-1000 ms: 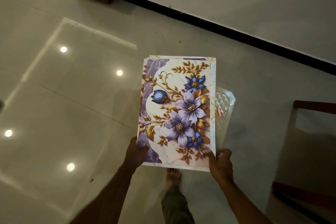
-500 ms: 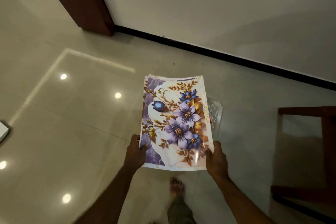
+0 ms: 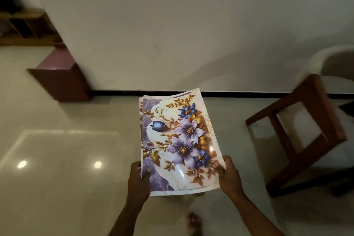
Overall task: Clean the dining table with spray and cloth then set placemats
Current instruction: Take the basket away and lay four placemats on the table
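1. A dark brown cabinet (image 3: pixel 61 82) stood at ten o'clock against the wall (image 3: pixel 191 25).
2. Two ceiling-light glints lay on the glossy floor (image 3: pixel 57 159) at eight o'clock.
3. The left hand (image 3: pixel 138 179) gripped the mats (image 3: pixel 178 140) by the near left corner, thumb on top.
4. The mats, a floral stack in purple, blue and gold, were held in the air at centre, bowed, long edge running toward twelve o'clock.
5. The right hand (image 3: pixel 229 175) gripped their near right corner.
6. A bare foot (image 3: pixel 193 221) showed at six o'clock.
7. A wooden chair (image 3: pixel 306 130) stood at three o'clock.
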